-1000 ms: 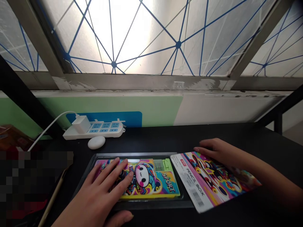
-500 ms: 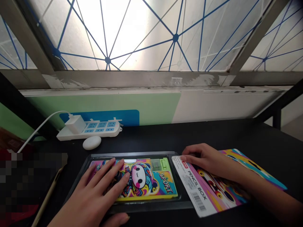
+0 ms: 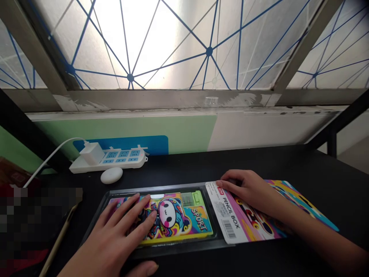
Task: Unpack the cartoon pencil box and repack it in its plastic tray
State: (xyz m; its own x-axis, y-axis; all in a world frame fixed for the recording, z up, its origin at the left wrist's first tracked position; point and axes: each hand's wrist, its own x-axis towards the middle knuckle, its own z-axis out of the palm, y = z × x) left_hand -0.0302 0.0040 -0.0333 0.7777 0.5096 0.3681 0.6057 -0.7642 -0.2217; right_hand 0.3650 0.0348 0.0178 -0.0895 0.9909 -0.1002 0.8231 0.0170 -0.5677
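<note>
Two grips lie released, left hand (image 3: 122, 227) on pencil box (image 3: 178, 219), right hand (image 3: 245, 186) on card (image 3: 227, 219).

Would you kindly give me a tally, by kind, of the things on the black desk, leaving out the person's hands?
Pencil box: 1
Clear plastic tray: 1
Printed card sleeve: 1
Power strip: 1
White charger: 1
White oval object: 1
Thin tan rod: 1
Total: 7 (the blurred patch at left cannot be counted)
</note>
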